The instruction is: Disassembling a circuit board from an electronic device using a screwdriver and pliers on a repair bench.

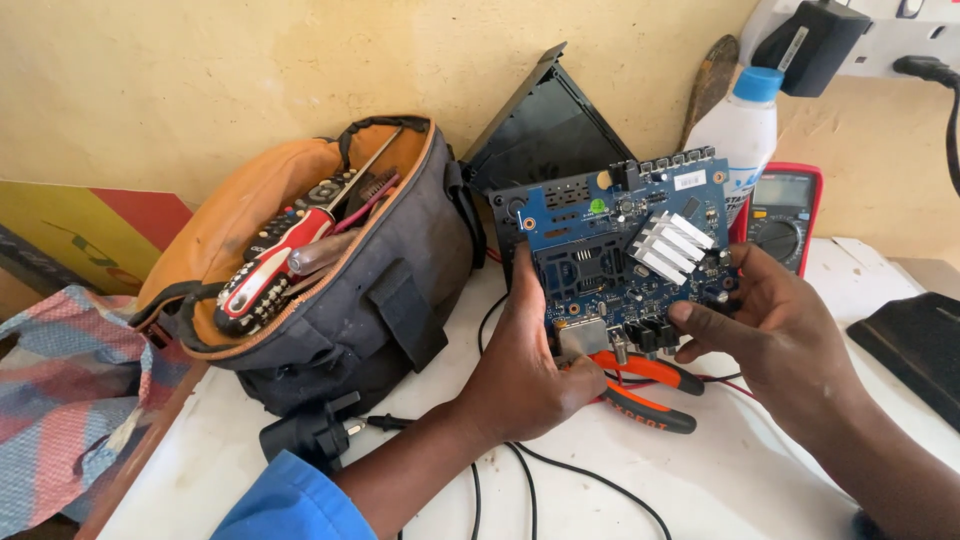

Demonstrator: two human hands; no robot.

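I hold the blue circuit board (pixel 625 250) upright between both hands above the white table (pixel 760 470), left hand (pixel 525 375) gripping its lower-left edge, right hand (pixel 775 320) pinching the lower-right (connectors, I think, underneath).

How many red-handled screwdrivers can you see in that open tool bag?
1. A red-and-white-handled screwdriver lies across the mouth of the grey and orange fabric tool bag, over a black remote control. More may be hidden deeper inside.

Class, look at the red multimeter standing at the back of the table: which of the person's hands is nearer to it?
Right. The right hand sits just below the multimeter; the left hand is farther off, across the circuit board.
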